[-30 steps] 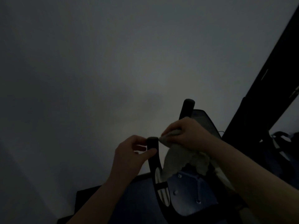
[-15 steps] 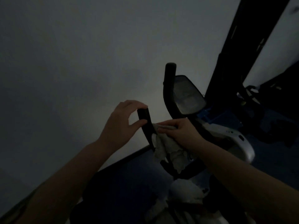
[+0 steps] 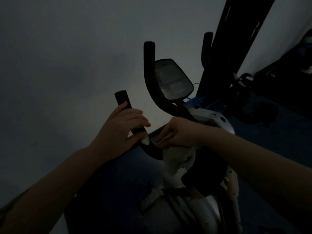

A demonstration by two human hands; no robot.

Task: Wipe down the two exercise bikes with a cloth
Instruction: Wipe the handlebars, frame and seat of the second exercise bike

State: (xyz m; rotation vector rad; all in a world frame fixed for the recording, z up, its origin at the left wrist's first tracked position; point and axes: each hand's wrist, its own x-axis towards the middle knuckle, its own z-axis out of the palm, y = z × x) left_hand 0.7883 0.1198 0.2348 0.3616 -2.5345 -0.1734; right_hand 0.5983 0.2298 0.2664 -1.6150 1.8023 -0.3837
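The left hand (image 3: 123, 127) gripped the handlebar (image 3: 124, 107); at three o'clock, the right hand (image 3: 179, 132) pinched the cloth (image 3: 177, 159); wiping seemed early.

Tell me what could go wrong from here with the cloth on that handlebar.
1. The pale crumpled cloth hangs loose below the right hand; the tail could snag on the bike frame beneath.
2. The room is very dim, so missed spots on the black curved handlebar are hard to see.
3. The left hand grips only the black foam grip.
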